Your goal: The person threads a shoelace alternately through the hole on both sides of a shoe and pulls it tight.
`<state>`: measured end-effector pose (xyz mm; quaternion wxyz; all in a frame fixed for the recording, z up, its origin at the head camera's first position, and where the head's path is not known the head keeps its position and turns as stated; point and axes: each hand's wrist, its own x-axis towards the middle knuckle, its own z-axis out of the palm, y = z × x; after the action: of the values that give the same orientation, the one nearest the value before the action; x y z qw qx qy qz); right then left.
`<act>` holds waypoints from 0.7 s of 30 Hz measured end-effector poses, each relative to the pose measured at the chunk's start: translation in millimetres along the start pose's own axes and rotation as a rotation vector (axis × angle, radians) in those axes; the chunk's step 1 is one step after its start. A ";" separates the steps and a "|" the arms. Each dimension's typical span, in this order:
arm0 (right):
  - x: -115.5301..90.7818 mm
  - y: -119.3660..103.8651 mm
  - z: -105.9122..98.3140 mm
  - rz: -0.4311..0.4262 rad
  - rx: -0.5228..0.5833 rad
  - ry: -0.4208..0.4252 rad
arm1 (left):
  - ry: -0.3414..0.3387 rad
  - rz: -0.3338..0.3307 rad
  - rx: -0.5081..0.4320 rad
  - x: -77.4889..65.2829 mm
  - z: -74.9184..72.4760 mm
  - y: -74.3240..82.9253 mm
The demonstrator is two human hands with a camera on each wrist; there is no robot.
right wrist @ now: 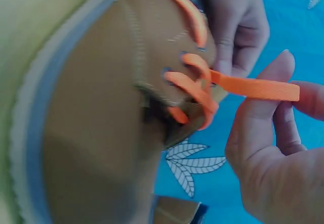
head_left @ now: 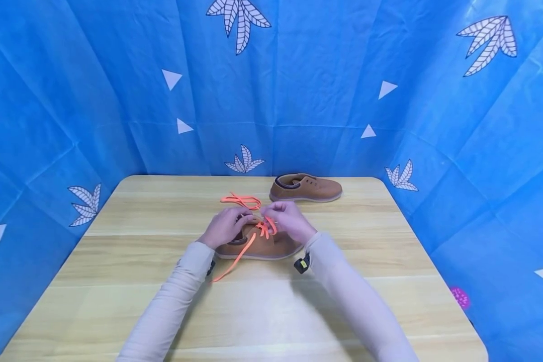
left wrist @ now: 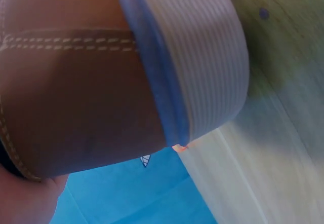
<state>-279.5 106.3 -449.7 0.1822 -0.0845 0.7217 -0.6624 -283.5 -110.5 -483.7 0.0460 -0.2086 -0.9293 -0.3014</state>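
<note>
- Where the head view obscures it, the right wrist view shows your right grip (right wrist: 283, 173) pinching orange lace (right wrist: 260, 89).
- Whether your left grip (head_left: 226, 226) holds the laced shoe (head_left: 264, 246), I can't tell.

The left wrist view cuts off the near shoe (left wrist: 76, 97) and left grip (left wrist: 28, 197).

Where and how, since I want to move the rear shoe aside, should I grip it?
Probably grip the rear shoe by its heel collar, from above: it sits upright, opening facing up at the left end, so the thumb could go inside, fingers outside. The right hand crowds the near side.
</note>
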 end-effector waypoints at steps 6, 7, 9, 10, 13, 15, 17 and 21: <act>-4.3 13.7 7.1 -0.077 -0.196 0.089 | 0.007 0.004 0.005 1.3 0.3 -1.4; -4.3 15.5 8.8 -0.089 -0.232 0.101 | 0.007 0.006 0.002 1.5 0.5 -1.7; -4.6 18.0 12.2 -0.103 -0.294 0.131 | 0.005 0.009 0.001 2.1 1.0 -2.4; -4.5 19.3 13.8 -0.103 -0.315 0.145 | 0.003 0.008 -0.002 2.4 1.2 -2.5; -3.5 22.9 18.6 -0.092 -0.336 0.179 | -0.002 0.005 -0.006 2.8 1.3 -2.1; -2.8 25.1 21.5 -0.079 -0.334 0.199 | -0.005 -0.004 -0.015 2.5 1.0 -1.4; -1.9 27.2 24.3 -0.073 -0.328 0.214 | -0.005 -0.011 -0.021 2.0 0.7 -0.9; -0.1 31.9 27.8 -0.078 -0.322 0.252 | -0.002 -0.017 -0.019 1.4 0.9 -1.0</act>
<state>-265.1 84.1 -482.7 0.0490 -0.0569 0.8316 -0.5503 -285.1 -110.3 -484.7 0.0403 -0.2014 -0.9282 -0.3104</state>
